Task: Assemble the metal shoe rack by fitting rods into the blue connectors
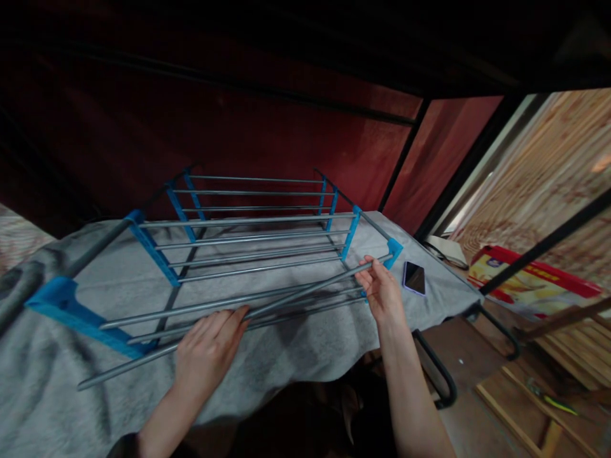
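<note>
A rack (248, 222) of grey metal rods held in blue plastic brackets stands on a grey cloth (296, 343). One loose grey rod (128, 364) lies slanted across its front, from low left up to the right bracket (394, 250). My left hand (210, 350) rests palm down on this rod near its middle. My right hand (382, 289) pinches the rod's upper end beside the right blue bracket.
A phone (414, 278) lies on the cloth right of the rack. A dark red wall rises behind. To the right are black metal bars (544, 245), a red and yellow box (529, 283) and wooden slats (573, 343) on the floor.
</note>
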`<state>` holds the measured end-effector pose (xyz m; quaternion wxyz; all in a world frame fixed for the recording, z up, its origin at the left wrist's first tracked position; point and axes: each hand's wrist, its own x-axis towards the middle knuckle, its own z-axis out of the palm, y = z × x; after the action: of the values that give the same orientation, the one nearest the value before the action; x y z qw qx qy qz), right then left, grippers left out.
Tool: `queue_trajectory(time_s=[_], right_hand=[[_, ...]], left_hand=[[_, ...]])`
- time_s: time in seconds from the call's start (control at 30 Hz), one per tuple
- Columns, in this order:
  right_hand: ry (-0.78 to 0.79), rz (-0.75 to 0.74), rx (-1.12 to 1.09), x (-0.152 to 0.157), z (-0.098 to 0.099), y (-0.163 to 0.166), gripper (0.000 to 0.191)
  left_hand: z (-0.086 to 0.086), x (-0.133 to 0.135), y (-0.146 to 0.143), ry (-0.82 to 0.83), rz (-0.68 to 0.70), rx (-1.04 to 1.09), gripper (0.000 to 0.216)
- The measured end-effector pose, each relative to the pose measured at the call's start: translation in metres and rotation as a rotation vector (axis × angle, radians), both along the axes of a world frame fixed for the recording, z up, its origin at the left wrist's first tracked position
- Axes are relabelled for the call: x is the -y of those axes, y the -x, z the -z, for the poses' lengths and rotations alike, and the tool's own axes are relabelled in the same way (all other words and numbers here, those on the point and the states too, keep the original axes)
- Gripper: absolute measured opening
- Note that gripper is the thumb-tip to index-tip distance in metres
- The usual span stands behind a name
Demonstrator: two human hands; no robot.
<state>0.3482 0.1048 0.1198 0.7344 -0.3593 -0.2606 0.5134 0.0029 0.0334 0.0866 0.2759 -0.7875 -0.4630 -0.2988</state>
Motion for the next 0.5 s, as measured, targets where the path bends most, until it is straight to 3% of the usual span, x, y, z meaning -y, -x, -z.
queue_trajectory(time_s=[0.5], right_hand=[[-0.005,0.011,-0.001,-0.011,0.0,-0.01,0.018]], left_hand=[[-0.019,-0.012,-0.009,0.017,-0.004,-0.023,0.022]])
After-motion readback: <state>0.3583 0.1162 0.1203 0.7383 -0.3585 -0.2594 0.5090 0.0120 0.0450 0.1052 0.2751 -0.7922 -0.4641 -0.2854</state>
